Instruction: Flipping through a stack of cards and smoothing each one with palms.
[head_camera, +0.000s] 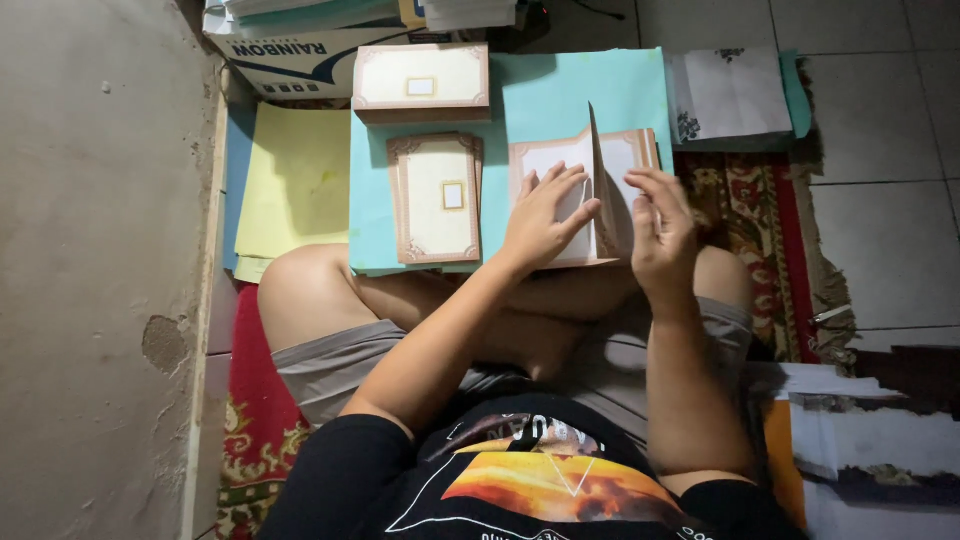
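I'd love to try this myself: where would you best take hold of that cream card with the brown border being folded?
Probably the raised flap's free edge, from the right. The cream, brown-bordered card stands up along its crease there, where the right hand sits, while the left hand presses the flat half down.

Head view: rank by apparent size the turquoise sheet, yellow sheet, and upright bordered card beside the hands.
1. turquoise sheet, though partly covered
2. yellow sheet, partly hidden under it
3. upright bordered card, clearly smallest
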